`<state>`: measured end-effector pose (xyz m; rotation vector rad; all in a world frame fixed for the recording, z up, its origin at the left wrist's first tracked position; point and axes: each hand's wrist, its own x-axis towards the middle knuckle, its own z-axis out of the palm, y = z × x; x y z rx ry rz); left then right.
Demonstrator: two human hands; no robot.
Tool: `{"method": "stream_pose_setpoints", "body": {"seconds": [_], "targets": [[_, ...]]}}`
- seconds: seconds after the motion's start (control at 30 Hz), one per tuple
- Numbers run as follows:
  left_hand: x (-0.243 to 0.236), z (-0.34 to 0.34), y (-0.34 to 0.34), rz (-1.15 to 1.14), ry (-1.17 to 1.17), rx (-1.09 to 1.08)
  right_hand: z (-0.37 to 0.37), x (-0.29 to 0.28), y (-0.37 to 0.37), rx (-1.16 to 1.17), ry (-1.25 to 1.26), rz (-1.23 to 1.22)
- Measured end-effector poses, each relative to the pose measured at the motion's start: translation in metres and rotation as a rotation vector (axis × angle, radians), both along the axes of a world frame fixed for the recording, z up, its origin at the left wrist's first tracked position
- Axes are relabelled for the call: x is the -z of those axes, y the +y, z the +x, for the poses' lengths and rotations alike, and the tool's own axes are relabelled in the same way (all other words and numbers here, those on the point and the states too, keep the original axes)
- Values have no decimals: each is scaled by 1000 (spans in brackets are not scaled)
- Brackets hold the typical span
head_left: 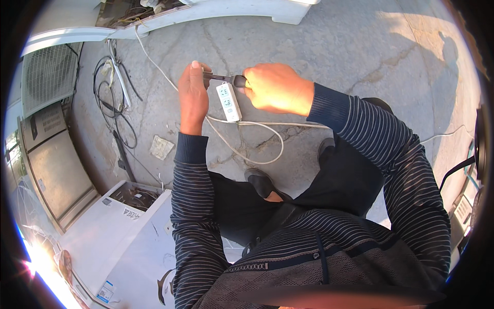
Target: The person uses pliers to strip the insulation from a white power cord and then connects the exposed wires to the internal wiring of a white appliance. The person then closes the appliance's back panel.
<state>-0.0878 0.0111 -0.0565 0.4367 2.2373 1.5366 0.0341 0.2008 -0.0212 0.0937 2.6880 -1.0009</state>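
Note:
My right hand [278,88] is closed around the black rounded end of a dark tool [218,77], whose narrow shaft points left. At the shaft's other end is my left hand [194,92], thumb up and fingers curled round something I cannot make out. The tool's exact kind is not clear, as both ends are partly hidden by my fingers. Just below it, a white power strip [232,114] lies on the concrete floor, with a pale cord [282,149] looped beside it.
A white appliance casing [226,19] crosses the far side. Black cables [98,85] and a pale rod [121,77] lie at the left, near a scrap of paper [161,148]. A white appliance panel [128,247] stands near left. My shoes [260,181] are by the cord.

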Motion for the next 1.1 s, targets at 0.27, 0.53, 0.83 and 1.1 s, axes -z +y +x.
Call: {"method": "stream_pose_setpoints", "body": {"seconds": [0.27,0.53,0.83,1.1], "targets": [[-1,7,2,4,156,-10,2,-1,1,-16,-2,-119],[-11,13,-1,33,103,-118,9,-4,-8,-14,32,-204],[-15,12,-2,134,-20,-86,14,-7,-10,39,52,-193],[-22,10,-9,166,-117,-80,15,-10,-16,71,65,-188]]}}
